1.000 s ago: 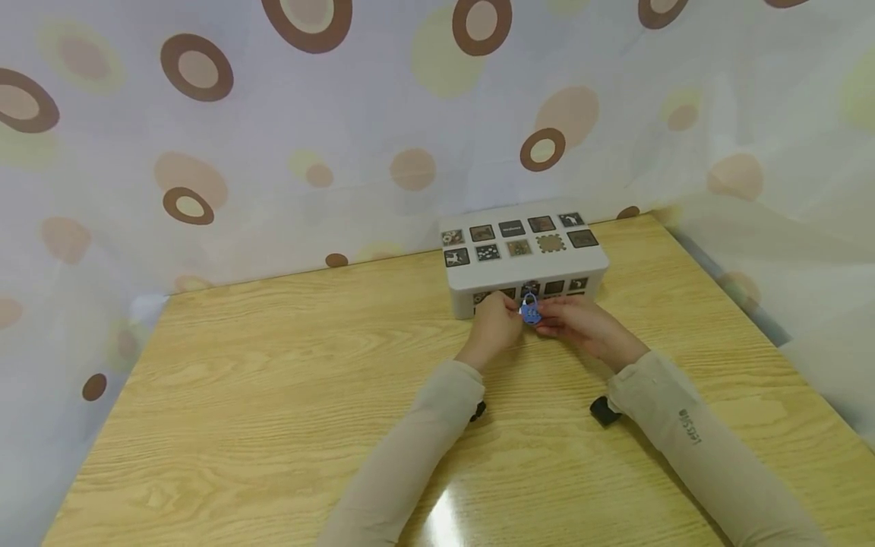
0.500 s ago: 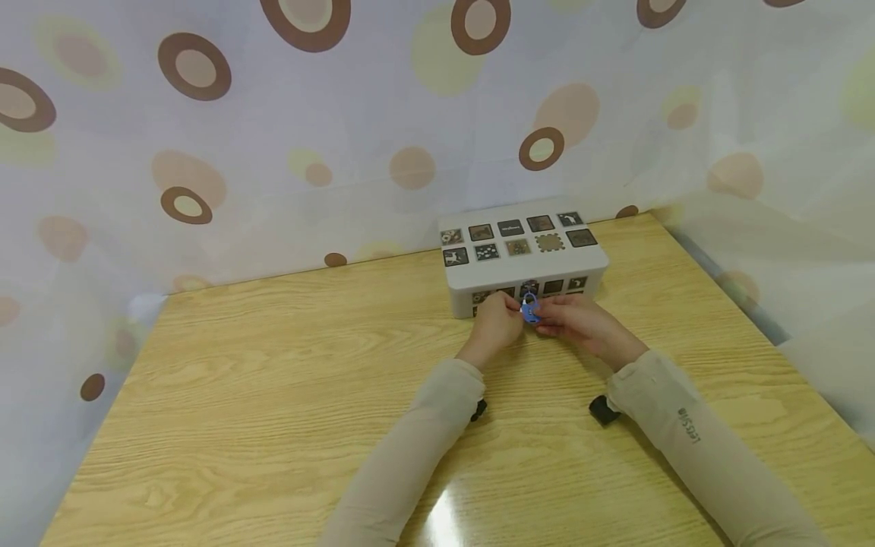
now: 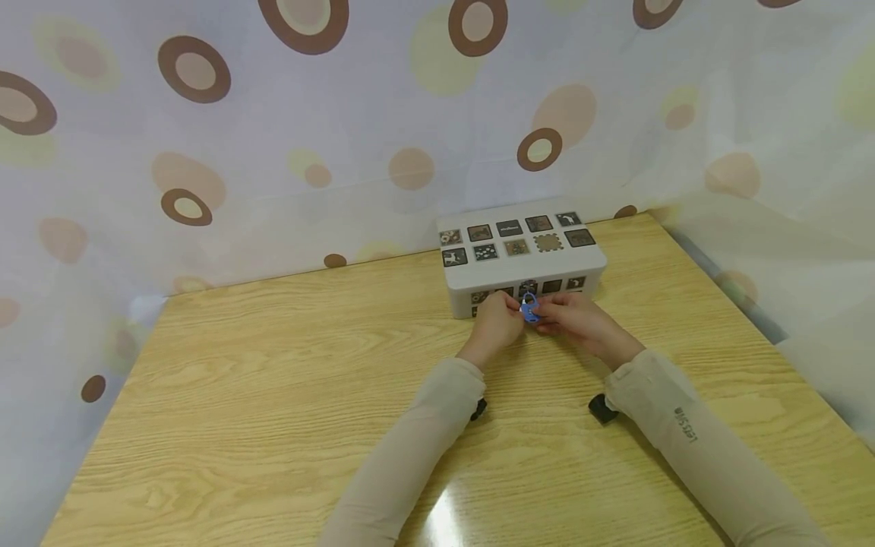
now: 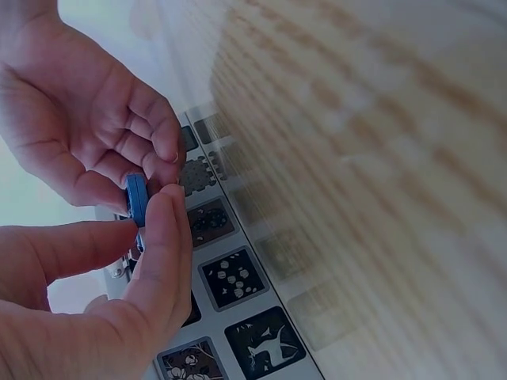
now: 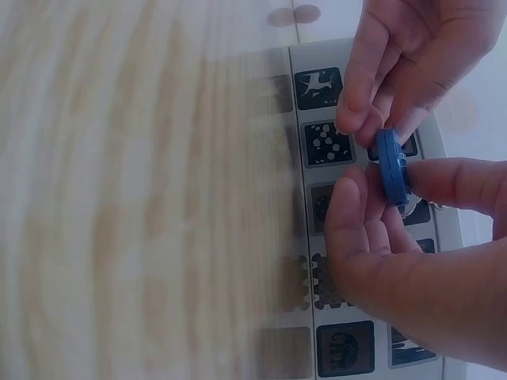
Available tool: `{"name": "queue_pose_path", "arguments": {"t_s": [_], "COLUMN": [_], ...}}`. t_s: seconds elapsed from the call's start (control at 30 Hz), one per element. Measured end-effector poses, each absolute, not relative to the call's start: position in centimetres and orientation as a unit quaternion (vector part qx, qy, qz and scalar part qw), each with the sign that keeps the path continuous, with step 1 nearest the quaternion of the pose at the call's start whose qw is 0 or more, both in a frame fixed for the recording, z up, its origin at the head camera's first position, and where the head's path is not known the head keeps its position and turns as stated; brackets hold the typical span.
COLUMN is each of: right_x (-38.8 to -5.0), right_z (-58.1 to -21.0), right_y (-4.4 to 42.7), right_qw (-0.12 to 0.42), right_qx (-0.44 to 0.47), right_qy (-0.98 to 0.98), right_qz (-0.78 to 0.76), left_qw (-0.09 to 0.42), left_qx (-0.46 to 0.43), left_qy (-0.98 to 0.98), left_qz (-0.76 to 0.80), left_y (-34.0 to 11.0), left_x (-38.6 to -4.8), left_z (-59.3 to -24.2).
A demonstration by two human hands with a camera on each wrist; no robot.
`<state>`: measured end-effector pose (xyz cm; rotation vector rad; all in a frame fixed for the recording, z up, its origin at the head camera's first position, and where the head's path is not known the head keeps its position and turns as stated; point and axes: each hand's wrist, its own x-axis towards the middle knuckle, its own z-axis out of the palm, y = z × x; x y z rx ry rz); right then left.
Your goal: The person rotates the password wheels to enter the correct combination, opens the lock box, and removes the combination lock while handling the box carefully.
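A small blue padlock [image 3: 529, 313] hangs at the front of a white box [image 3: 526, 267] covered with dark square pictures. Its shackle stands up toward the box's front clasp; whether it is fastened is too small to tell. My left hand [image 3: 497, 327] pinches the padlock's left edge between thumb and index finger. From the other side my right hand [image 3: 584, 325] grips it, the thumb against its face and curled fingers behind, as the right wrist view shows. In the left wrist view the blue body [image 4: 137, 199] appears edge-on between both hands.
The box stands at the back of a wood-grain table [image 3: 273, 403], close to a curtain [image 3: 355, 99] with brown and beige circles. More curtain hangs along the right side. A black wrist strap [image 3: 603, 409] shows below the right sleeve.
Both hands stay at the padlock in nearly the same place. The padlock has tilted slightly, and the right fingers have shifted a little on it.
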<state>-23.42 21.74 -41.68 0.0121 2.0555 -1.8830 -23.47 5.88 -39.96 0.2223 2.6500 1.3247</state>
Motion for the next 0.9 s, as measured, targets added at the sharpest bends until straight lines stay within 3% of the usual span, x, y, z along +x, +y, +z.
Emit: {"name": "queue_pose_path", "arguments": {"t_s": [0.63,0.9], "right_x": [-23.40,-23.29], "right_z": [-41.58,-41.47], "right_y": [21.97,21.87], "right_qw": [0.187,0.190], "right_qx": [0.034,0.043], "right_qy": [0.694,0.667], "right_qz": [-0.694,-0.720], "left_qw": [0.079,0.069], "left_qx": [0.082,0.116], "left_qy": [0.891,0.940], "left_qz": [0.440,0.314], "left_y": [5.69,6.37], "left_x": [-23.51,-23.86], "left_z": [-39.98,-40.39]}}
